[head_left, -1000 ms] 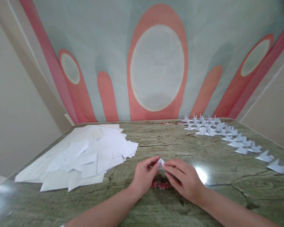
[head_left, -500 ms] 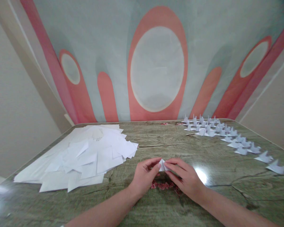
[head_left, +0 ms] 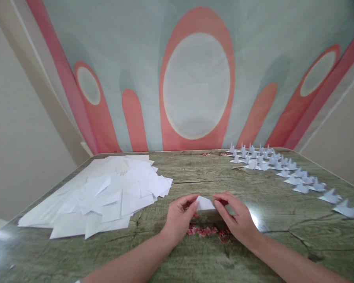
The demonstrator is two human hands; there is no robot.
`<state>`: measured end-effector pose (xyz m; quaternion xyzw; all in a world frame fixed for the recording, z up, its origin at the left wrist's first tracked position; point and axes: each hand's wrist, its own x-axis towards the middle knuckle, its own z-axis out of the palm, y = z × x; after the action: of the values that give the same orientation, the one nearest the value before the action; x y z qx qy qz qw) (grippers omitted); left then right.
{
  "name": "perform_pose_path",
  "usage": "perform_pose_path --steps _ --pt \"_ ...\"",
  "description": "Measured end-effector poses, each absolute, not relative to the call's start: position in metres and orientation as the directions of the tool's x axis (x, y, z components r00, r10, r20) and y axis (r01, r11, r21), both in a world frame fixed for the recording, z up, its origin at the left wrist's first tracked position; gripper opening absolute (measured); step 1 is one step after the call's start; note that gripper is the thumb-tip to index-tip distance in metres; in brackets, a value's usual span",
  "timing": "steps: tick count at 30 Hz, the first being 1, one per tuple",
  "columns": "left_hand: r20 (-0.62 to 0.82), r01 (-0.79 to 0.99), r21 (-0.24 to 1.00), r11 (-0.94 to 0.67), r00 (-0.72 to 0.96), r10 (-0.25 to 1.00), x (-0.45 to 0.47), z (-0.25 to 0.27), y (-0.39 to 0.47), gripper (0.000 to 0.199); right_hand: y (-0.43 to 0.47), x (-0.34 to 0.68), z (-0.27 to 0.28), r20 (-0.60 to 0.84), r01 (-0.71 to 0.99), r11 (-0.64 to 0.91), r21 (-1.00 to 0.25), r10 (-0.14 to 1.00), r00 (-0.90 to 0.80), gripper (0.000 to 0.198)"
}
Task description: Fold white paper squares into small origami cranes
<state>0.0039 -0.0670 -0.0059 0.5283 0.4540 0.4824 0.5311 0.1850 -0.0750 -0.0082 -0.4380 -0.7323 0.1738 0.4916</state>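
A small piece of folded white paper (head_left: pixel 205 203) is held up over the table in front of me. My left hand (head_left: pixel 178 216) pinches its left end between thumb and fingers. On the other side, my right hand (head_left: pixel 236 216) is at the paper's right corner, its thumb at the edge and its index finger slightly apart above it. Nothing shows between those two fingertips. The right hand's other fingers are curled and partly hidden.
A broad pile of white paper sheets (head_left: pixel 106 196) covers the table's left side. Several folded paper birds (head_left: pixel 301 188) stand in rows along the right. The wood-patterned table (head_left: pixel 194 259) has red flower prints (head_left: pixel 203 231) below my hands. A patterned wall rises behind it.
The paper has turned from a narrow pointed shape to a wider, flat-sided one. My right hand has loosened its grip and shifted slightly right. My left hand stays nearly in place.
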Motion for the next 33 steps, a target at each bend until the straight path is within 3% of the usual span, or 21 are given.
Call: perform_pose_path --steps 21,33 --pt "0.018 -0.001 1.0 -0.018 0.155 0.988 0.003 -0.009 -0.067 0.029 -0.074 0.188 -0.008 0.573 0.459 0.574 -0.678 0.804 -0.16 0.009" --pt "-0.003 -0.058 0.998 0.013 0.177 0.984 0.004 -0.006 -0.069 0.035 -0.071 0.187 -0.02 0.455 0.409 0.446 -0.796 0.887 -0.08 0.013"
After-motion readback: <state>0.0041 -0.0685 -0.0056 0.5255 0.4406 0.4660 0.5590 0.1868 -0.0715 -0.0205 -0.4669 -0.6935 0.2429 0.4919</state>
